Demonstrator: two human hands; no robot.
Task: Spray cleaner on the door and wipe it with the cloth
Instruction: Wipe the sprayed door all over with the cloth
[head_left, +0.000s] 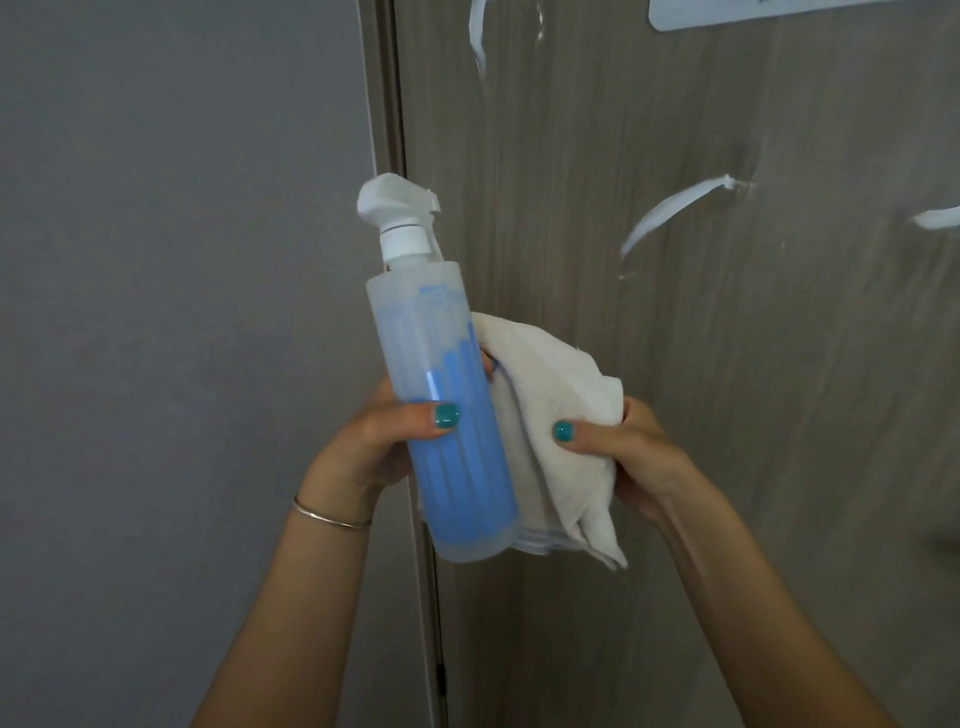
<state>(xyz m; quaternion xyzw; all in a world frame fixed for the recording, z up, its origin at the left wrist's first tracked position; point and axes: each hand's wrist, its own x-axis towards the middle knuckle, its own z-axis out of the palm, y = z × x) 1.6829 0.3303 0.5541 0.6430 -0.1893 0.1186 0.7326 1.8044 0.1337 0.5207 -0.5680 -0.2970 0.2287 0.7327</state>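
Grey wall (171, 260) meets the wooden door (675, 415) at a vertical frame edge (389, 130); white foam streaks (670, 213) mark the door. Left hand (374, 441) grips the spray bottle (452, 405) upright — blue liquid inside, nozzle toward the door. Right hand (628, 457) pinches the white cloth (561, 415) just beside the bottle, touching it.

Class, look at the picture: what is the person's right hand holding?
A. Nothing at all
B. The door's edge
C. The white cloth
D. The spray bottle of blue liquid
C: the right hand grips the white cloth in front of the door, while the left hand holds the spray bottle.
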